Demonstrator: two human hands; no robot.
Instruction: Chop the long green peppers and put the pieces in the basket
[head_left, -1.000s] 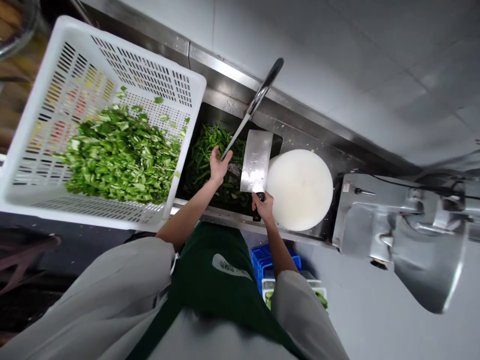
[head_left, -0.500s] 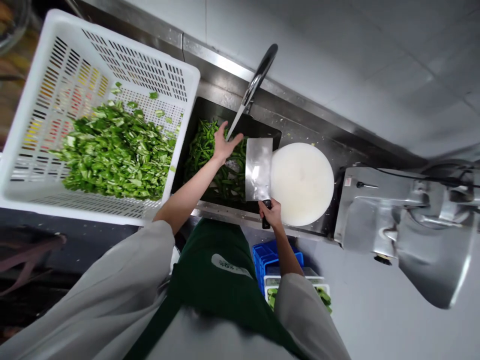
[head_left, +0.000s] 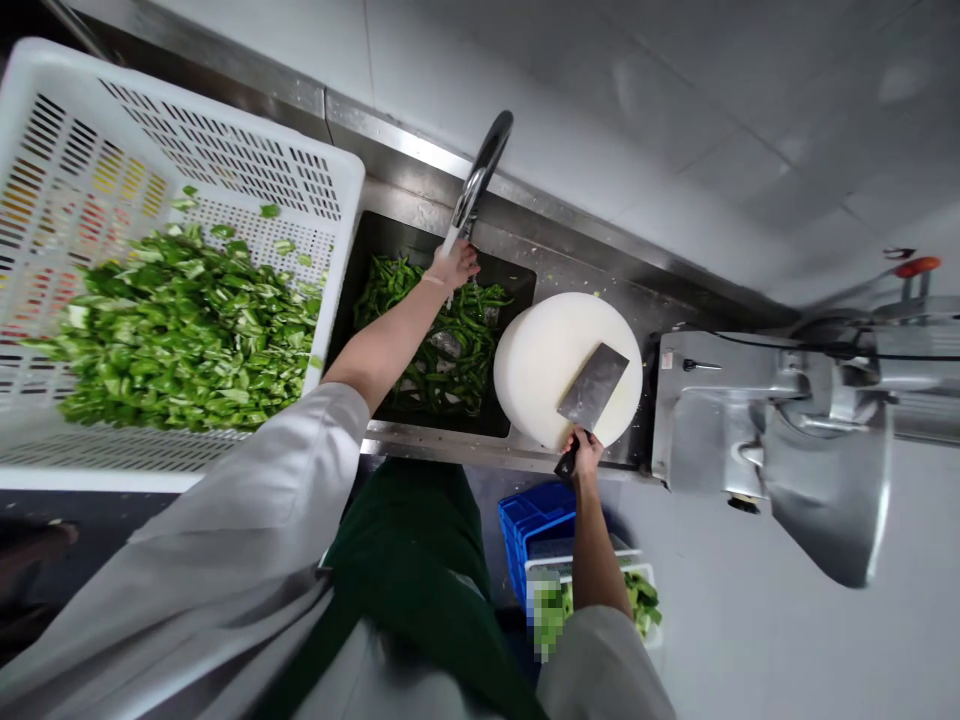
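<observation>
One white, slotted plastic basket [head_left: 97, 480] holds chopped green pieces [head_left: 187, 330], too many to count. One dark rectangular basin [head_left: 519, 288] contains long green peppers [head_left: 469, 360], overlapping and uncountable. Above them, the left hand [head_left: 454, 265], fingers partly curled, meets the spout end of one curved chrome faucet [head_left: 484, 170]; whether it grips the spout cannot be told. One round white cutting board [head_left: 532, 360] lies beneath the blade of one rectangular metal cleaver [head_left: 596, 385], its black handle grasped by the right hand [head_left: 586, 450].
</observation>
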